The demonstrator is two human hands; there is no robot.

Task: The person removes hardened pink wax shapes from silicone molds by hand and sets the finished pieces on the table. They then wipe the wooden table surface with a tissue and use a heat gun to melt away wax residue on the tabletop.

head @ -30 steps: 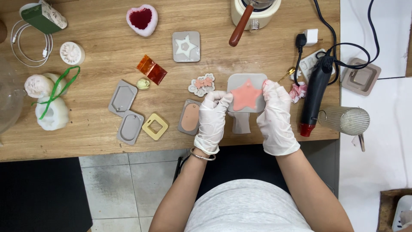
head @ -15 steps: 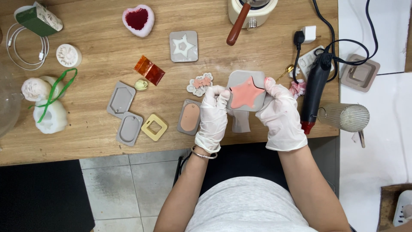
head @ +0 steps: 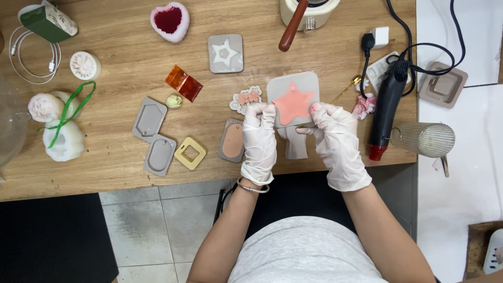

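Head view: both gloved hands pinch grey star mould [head: 293, 99] above bench [head: 115, 63] edge. Left hand [head: 259, 139] grips left rim, right hand [head: 335, 144] grips right rim, fingers closed tight, probably flexing it. Pink star filling faces up. Heat gun [head: 385, 107] lies just right.

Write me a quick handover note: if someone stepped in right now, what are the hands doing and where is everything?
Left hand, gloved: pinches the grey star mould at its lower left edge.
Right hand, gloved: grips the mould's lower right edge.
The mould sits on the wooden table, its pink star casting still inside.
Nearby: oval mould, black heat gun.
Left: casting not yet out.
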